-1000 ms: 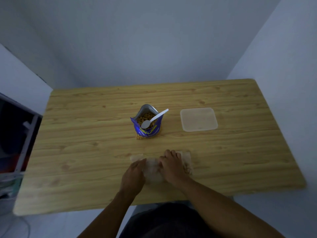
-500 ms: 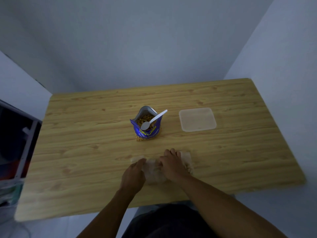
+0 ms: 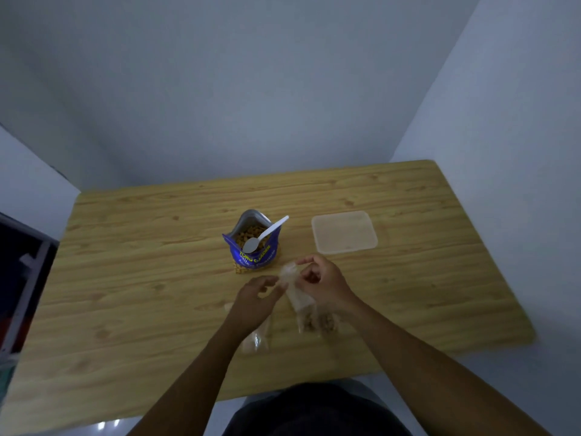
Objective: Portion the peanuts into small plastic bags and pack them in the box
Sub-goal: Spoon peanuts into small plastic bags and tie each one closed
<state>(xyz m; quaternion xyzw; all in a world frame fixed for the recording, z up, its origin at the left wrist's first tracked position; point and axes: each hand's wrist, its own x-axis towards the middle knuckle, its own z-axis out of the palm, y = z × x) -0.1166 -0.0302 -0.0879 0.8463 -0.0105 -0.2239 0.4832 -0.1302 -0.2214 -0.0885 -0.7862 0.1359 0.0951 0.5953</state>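
**Bag in the air, mouth not yet open**

My right hand (image 3: 320,280) pinches the top of a clear bag (image 3: 295,294) that hangs between my hands. My left hand (image 3: 256,298) meets its edge, too blurred to tell whether it grips. The film looks thin and slick, so it could slip free or stay stuck shut. The pouch (image 3: 251,247) of peanuts stands just beyond my left hand with a spoon (image 3: 265,236) propped in it, and a knock would tip it. Filled bags (image 3: 317,320) lie under my right wrist, with the box (image 3: 344,231) beyond that hand. The tabletop (image 3: 141,278) is wood-grain, set in a dim corner of bare pale walls.
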